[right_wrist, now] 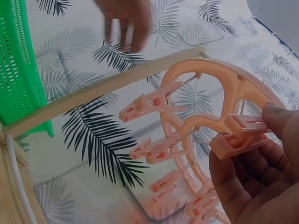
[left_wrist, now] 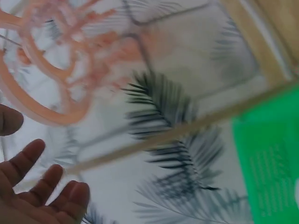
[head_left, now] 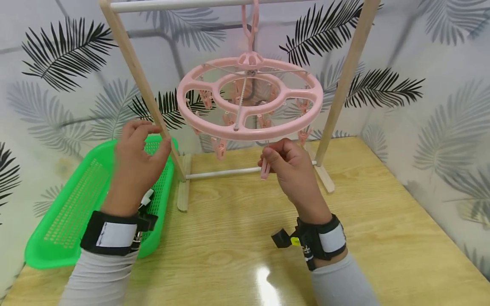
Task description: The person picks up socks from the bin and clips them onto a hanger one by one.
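A pink round clip hanger (head_left: 250,134) hangs by its hook from the rack's top bar, with several pink clothespins dangling beneath the ring. At its front edge my right hand (head_left: 294,165) pinches one pink clothespin (right_wrist: 243,135) between thumb and fingers; nothing shows between that clothespin's jaws. My left hand (head_left: 138,165) is in the air left of the hanger, over the basket's right side, its fingers loosely bent and holding nothing. In the left wrist view its fingers (left_wrist: 35,156) are spread apart from the ring.
A green plastic basket (head_left: 34,242) stands on the left of the wooden table (head_left: 222,255); a small white and dark item (head_left: 146,197) shows inside. The rack's wooden posts (head_left: 346,80) flank the hanger, and a white bar (head_left: 226,172) joins their feet. Leaf-patterned cloth (head_left: 440,127) covers the wall.
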Action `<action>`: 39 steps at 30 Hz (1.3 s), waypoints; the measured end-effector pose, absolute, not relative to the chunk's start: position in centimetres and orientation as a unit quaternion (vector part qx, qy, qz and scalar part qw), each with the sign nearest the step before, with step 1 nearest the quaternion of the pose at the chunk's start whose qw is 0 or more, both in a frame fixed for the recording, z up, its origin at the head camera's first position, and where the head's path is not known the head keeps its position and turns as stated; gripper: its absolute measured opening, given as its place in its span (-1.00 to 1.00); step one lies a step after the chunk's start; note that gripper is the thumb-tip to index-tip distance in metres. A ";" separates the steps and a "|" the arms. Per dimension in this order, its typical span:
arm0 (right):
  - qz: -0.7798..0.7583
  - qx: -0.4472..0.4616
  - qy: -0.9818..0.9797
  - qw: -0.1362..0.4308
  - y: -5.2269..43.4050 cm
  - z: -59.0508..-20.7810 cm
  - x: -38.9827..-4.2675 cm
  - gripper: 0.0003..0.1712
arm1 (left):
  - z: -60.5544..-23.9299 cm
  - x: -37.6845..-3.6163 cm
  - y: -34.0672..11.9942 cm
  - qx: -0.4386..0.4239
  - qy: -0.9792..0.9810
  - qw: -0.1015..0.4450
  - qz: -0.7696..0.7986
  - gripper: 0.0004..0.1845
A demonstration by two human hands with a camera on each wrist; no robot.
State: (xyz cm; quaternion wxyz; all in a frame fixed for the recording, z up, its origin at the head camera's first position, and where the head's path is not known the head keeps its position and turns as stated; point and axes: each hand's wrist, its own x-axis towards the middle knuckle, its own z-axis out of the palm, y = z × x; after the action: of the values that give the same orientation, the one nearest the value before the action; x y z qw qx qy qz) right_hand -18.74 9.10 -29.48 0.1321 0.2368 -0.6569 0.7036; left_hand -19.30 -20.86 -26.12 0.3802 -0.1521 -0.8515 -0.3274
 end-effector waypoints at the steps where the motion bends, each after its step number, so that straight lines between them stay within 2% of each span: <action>1: 0.704 0.239 -0.656 0.134 9.2 -29.5 -18.7 -0.82 | -26.4 -19.5 -21.7 -0.131 -0.865 0.356 -0.328 -0.76; 5: 0.707 0.247 -0.649 0.134 9.3 -29.3 -18.7 -0.81 | -27.4 -20.2 -25.3 -0.057 -0.927 0.230 -0.290 -0.62; 8: 0.709 0.248 -0.647 0.133 9.3 -29.2 -18.8 -0.81 | -28.0 -21.1 -27.8 -0.040 -0.963 0.138 -0.228 -0.52; 12: 0.710 0.248 -0.646 0.133 9.4 -29.2 -18.9 -0.79 | -29.1 -22.5 -30.5 -0.047 -0.985 0.048 -0.158 -0.48; 17: 0.714 0.249 -0.642 0.129 9.4 -29.3 -18.9 -0.78 | -31.6 -23.2 -32.8 -0.043 -0.994 -0.027 -0.099 -0.46; 25: 0.718 0.258 -0.636 0.116 9.3 -29.4 -19.0 -0.70 | -34.2 -23.2 -33.3 -0.035 -0.992 -0.063 -0.103 -0.48; 30: 0.720 0.252 -0.637 0.115 9.4 -29.6 -19.0 -0.64 | -34.8 -23.0 -32.9 -0.042 -0.991 -0.075 -0.103 -0.71; 34: 0.718 0.254 -0.638 0.118 9.5 -29.7 -19.1 -0.62 | -35.0 -23.1 -32.8 -0.049 -0.991 -0.062 -0.111 -0.81; 39: 0.717 0.250 -0.640 0.117 9.6 -29.7 -19.1 -0.61 | -34.1 -22.9 -32.6 -0.061 -0.988 -0.027 -0.141 -0.79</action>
State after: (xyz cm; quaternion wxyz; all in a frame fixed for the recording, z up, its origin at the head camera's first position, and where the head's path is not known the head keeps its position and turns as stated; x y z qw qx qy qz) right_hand -19.06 9.62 -29.71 0.1171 0.2503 -0.6403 0.7167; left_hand -22.93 -32.57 -34.12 -0.0265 -0.0605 -0.9878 -0.1409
